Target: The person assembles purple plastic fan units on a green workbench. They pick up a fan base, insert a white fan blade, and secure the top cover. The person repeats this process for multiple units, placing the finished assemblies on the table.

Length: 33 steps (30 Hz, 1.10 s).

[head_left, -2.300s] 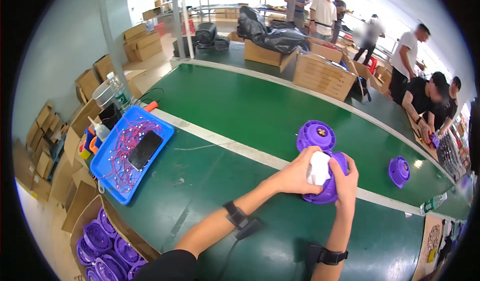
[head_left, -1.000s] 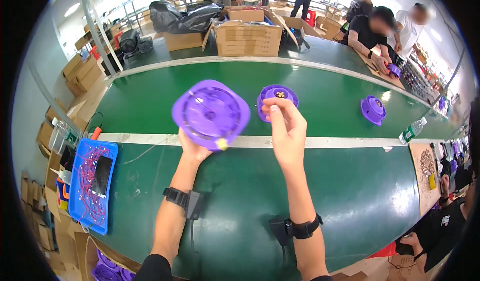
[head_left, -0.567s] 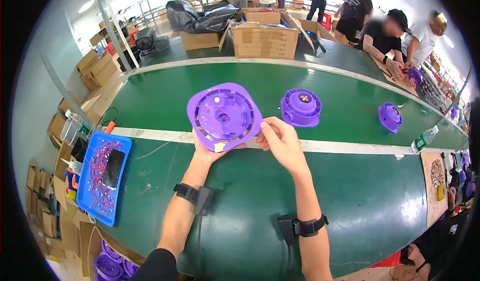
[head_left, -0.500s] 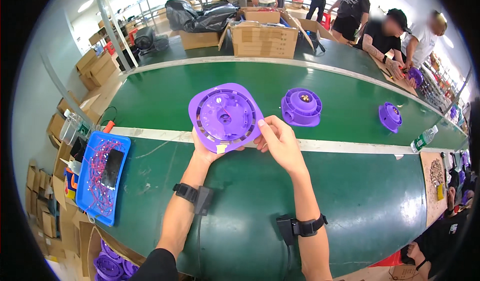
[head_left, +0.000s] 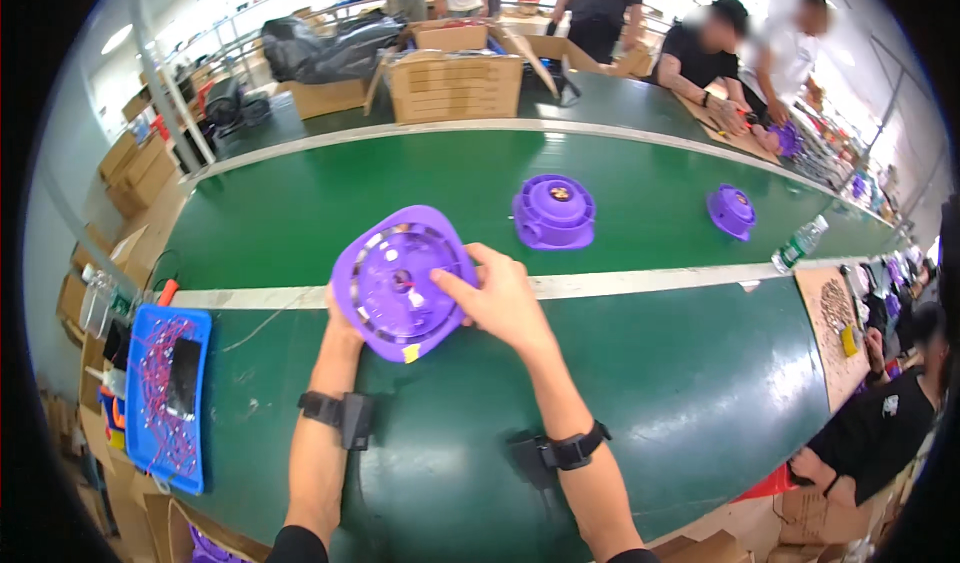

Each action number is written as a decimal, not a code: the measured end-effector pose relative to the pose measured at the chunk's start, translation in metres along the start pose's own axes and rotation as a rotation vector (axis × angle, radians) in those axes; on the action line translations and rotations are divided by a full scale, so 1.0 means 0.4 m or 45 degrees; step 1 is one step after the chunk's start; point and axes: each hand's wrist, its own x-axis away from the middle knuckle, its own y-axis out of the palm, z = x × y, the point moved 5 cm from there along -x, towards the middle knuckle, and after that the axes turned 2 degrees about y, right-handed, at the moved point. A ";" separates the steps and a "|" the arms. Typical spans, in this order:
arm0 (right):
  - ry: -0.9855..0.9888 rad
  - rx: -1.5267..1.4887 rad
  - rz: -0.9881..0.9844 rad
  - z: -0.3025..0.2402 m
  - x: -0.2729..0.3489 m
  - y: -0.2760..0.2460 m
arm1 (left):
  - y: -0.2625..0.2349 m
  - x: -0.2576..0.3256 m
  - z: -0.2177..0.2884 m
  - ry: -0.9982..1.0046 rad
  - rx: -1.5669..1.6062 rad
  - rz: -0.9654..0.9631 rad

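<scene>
A round-cornered purple plastic housing (head_left: 385, 325) is held up over the near edge of the green belt, its hollow inner face toward me, a bit of yellow tape (head_left: 411, 353) on its lower rim. My left hand (head_left: 344, 315) grips it from the left and behind, most of its fingers hidden. On the right edge, my right hand (head_left: 505, 301) closes with the thumb laid over the inner face and the fingers partly behind the rim. Both wrists wear black straps with small boxes. Beyond the right hand, a similar purple housing (head_left: 555, 213) rests on the belt.
At left, a blue tray (head_left: 203, 393) holds red and purple wires and a black slab. Farther right are another purple housing (head_left: 731, 212), a water bottle (head_left: 800, 244) and a brown board (head_left: 825, 348). Cartons (head_left: 455, 91) stand at the back; co-workers are at right.
The purple housing has come lower and nearer to me and has turned a little. My right thumb has slid from its rim onto the inner face. The whole view has swung rightward.
</scene>
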 end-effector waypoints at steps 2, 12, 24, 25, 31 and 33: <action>-0.062 0.048 0.066 0.021 -0.015 0.004 | -0.023 0.005 0.040 0.116 0.034 -0.106; 0.039 0.426 0.107 0.186 -0.030 -0.114 | 0.333 -0.003 0.215 0.741 -2.173 -0.073; 0.008 0.421 0.087 0.231 -0.035 -0.129 | 0.142 -0.213 0.297 0.359 -3.139 0.057; 0.018 0.409 0.062 0.227 -0.036 -0.121 | 0.106 -0.218 0.320 0.360 -3.145 0.070; -0.032 0.475 0.055 0.217 -0.051 -0.110 | 0.140 -0.130 0.357 0.584 -3.167 0.295; -0.073 0.526 0.002 0.206 -0.067 -0.065 | 0.168 -0.030 0.386 0.863 -2.948 0.239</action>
